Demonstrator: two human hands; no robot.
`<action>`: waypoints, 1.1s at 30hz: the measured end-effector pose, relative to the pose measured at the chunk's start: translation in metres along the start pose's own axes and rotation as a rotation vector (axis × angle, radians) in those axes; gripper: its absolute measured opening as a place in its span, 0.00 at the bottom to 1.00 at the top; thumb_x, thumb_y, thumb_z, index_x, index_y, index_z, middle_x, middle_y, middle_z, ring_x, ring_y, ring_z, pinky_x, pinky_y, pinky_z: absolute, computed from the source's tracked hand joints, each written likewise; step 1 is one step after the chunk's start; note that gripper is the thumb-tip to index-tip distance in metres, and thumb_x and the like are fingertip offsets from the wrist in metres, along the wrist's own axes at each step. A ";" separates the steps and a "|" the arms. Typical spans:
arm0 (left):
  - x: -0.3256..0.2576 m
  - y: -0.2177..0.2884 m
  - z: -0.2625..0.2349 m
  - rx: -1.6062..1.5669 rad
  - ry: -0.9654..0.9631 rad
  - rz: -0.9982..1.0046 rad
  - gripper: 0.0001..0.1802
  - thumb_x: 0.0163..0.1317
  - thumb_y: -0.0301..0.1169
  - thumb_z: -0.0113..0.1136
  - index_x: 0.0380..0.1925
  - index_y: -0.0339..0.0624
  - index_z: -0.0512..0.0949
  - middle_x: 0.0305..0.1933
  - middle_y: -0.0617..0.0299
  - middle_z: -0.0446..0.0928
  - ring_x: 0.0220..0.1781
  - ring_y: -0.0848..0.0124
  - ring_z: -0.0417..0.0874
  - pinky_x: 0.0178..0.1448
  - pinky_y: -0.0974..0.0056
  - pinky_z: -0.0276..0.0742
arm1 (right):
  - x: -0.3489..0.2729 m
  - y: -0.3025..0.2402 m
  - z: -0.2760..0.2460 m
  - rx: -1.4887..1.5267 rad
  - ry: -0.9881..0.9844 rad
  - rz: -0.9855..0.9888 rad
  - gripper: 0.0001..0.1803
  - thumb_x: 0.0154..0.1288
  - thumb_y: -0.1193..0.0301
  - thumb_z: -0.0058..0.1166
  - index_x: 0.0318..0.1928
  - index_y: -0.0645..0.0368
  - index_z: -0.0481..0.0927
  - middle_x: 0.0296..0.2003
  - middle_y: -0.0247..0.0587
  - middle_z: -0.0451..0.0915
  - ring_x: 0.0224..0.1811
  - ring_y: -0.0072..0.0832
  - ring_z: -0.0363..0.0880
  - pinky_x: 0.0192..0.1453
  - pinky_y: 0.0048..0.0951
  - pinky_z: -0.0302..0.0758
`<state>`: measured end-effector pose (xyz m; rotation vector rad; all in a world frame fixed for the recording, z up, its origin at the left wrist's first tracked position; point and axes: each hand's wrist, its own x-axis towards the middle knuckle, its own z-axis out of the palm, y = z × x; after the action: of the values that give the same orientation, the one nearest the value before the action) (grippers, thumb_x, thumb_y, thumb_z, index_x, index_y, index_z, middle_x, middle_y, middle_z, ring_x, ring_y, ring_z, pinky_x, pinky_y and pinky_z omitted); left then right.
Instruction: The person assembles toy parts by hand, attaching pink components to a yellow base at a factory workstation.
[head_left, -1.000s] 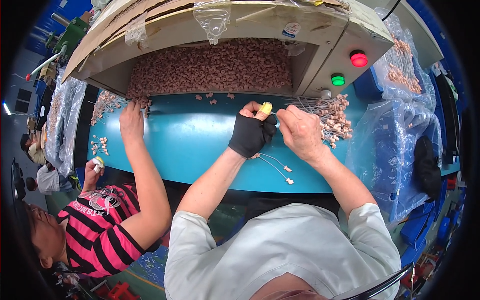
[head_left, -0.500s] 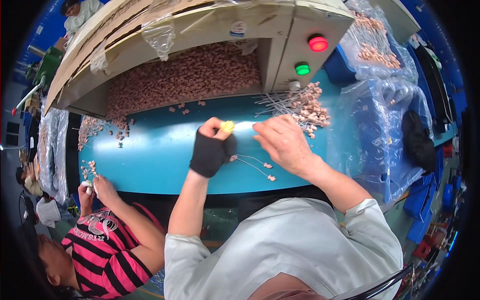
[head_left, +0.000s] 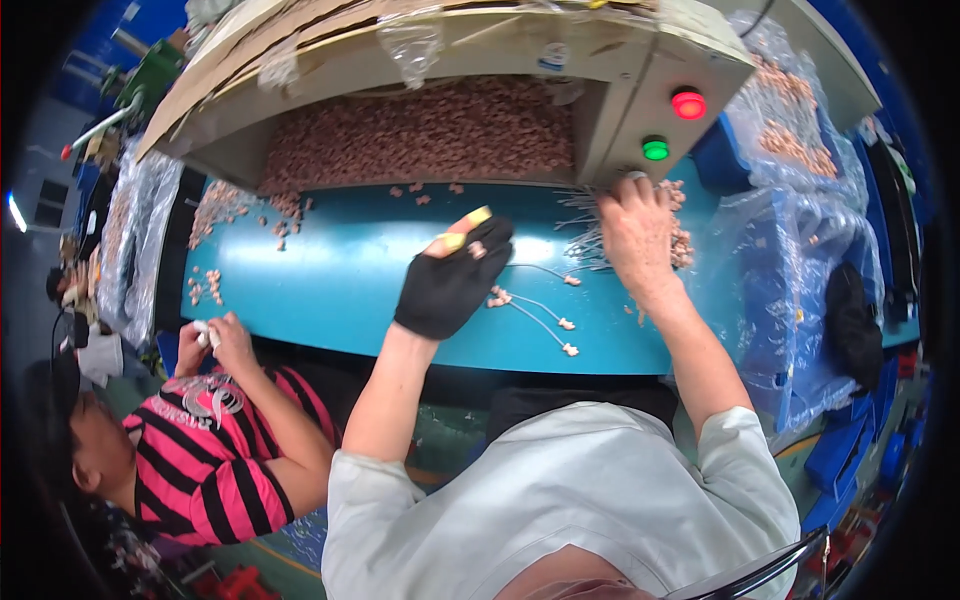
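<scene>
My left hand (head_left: 455, 275), in a black fingerless glove with yellow coverings on the finger and thumb, is over the blue-green work surface (head_left: 380, 270). A small pink piece (head_left: 477, 249) sits in its fingers. A thin grey wire with a pink end (head_left: 572, 281) runs out from beside the glove; its other end is hidden. Below it lie two joined wires with pink ends (head_left: 567, 324). My bare right hand (head_left: 640, 235) reaches over the pile of pink-ended wires (head_left: 590, 225). Its fingers are bent and apart, their tips partly hidden.
A beige machine housing (head_left: 640, 110) with red and green lights stands behind, its opening heaped with pink pieces (head_left: 420, 140). Blue bins under clear plastic (head_left: 800, 290) stand at right. At left, a co-worker in a striped shirt (head_left: 230, 430) handles small parts.
My right hand has moved away from the left and onto the wire pile. The left hand has turned, and another wire shows beside it. The whole view has shifted slightly.
</scene>
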<state>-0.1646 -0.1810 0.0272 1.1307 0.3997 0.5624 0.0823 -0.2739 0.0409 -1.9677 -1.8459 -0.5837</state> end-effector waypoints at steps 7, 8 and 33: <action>0.038 -0.002 0.024 -0.350 0.044 -0.018 0.23 0.64 0.14 0.46 0.60 0.24 0.64 0.55 0.51 0.76 0.55 0.74 0.78 0.61 0.73 0.72 | -0.001 0.010 -0.011 0.158 0.114 -0.073 0.11 0.48 0.79 0.58 0.35 0.59 0.77 0.35 0.38 0.74 0.42 0.36 0.73 0.48 0.38 0.67; 0.043 -0.004 0.024 -0.352 0.038 -0.019 0.23 0.64 0.14 0.46 0.60 0.24 0.64 0.55 0.51 0.76 0.55 0.74 0.78 0.61 0.73 0.72 | 0.002 0.008 -0.014 0.214 0.177 -0.075 0.12 0.47 0.81 0.57 0.36 0.60 0.76 0.35 0.39 0.75 0.41 0.37 0.74 0.47 0.39 0.68; 0.061 -0.047 0.031 -0.365 0.115 0.067 0.15 0.69 0.25 0.48 0.55 0.36 0.67 0.47 0.56 0.77 0.47 0.70 0.80 0.54 0.64 0.78 | 0.017 -0.042 -0.002 0.459 -0.049 0.114 0.09 0.53 0.79 0.56 0.36 0.58 0.76 0.27 0.42 0.72 0.32 0.40 0.78 0.34 0.41 0.76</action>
<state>-0.0881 -0.1812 -0.0057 0.7650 0.3423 0.7290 0.0413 -0.2576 0.0514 -1.7690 -1.6937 -0.0649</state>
